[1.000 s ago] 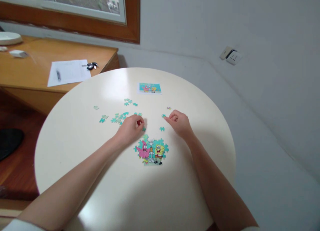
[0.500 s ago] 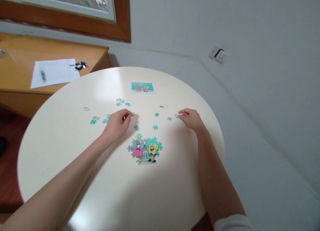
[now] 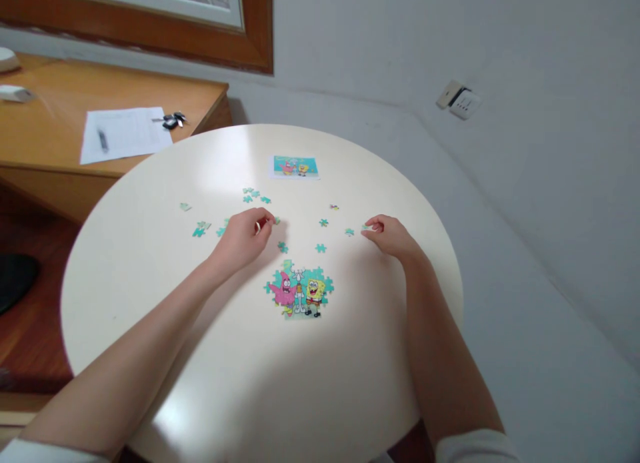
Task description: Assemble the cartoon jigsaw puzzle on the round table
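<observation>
Pinched between the thumb and finger of my left hand (image 3: 246, 237) is a small green puzzle piece (image 3: 277, 221). My right hand (image 3: 390, 235) closes its fingertips on a pale green puzzle piece (image 3: 365, 227) at the right of the table. A partly joined cartoon puzzle (image 3: 300, 293) lies between my arms, showing a pink starfish, a tall pale figure and a yellow sponge. Single pieces lie beyond it, among them a teal piece (image 3: 321, 248), a darker one (image 3: 283, 247) and a piece (image 3: 349, 232) just left of my right hand.
Toward the far side of the round white table (image 3: 350, 376) lies a reference picture card (image 3: 295, 167). Several loose pieces (image 3: 199, 231) are scattered on the left. A wooden desk (image 3: 130, 83) behind holds paper (image 3: 125, 139) and keys (image 3: 173, 121). A wall (image 3: 540, 203) stands at right.
The view has shifted, so the table sits a little further right and higher. My right fingers have closed on the pale piece they were reaching at; my left hand keeps its piece.
</observation>
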`<state>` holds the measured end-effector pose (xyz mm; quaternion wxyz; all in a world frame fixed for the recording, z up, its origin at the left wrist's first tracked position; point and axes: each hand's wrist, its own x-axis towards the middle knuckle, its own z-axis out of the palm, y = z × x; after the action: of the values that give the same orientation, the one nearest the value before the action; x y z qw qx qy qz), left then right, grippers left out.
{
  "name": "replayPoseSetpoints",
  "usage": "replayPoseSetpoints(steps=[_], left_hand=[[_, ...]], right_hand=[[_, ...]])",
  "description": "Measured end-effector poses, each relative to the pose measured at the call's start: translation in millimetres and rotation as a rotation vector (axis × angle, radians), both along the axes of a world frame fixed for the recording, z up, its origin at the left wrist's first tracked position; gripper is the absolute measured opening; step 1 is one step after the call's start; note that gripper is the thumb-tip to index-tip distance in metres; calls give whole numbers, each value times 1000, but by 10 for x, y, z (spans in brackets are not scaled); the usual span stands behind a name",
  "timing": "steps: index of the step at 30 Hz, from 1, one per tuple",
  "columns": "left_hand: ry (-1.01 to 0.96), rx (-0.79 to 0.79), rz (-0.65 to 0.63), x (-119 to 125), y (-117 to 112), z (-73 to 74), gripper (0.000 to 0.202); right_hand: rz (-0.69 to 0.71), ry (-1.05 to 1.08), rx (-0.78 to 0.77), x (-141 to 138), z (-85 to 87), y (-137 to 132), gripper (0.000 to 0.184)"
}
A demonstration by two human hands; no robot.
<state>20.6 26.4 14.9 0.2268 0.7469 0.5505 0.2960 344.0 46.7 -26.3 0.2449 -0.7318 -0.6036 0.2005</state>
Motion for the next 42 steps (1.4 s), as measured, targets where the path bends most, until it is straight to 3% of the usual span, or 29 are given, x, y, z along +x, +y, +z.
replayPoseSetpoints(steps=[5,10,15,19,21,30,42], left_hand=[[28,-7,-73,11,-46,79,19],[172,-144,-263,19,-68,69,14],[291,-257,-388,43,-107,4,11],[347,-314,-404,61,-133,17,13],[361,-334,-408,67,-136,29,13],[432,-363,-431,66,-121,39,10],[449,-355,-436,57,-114,25,14]], right_hand=[[-70,86,17,9,-5,8,21],[-22,263,19,-166,148,-46,18],[254,495,-37,-716,291,-193,23],[464,556,-141,-1105,256,-312,19],[498,573,-182,-1201,225,-346,17],[523,565,-240,-1247,199,-380,10],[578,378,-156,-1280,178,-407,4]])
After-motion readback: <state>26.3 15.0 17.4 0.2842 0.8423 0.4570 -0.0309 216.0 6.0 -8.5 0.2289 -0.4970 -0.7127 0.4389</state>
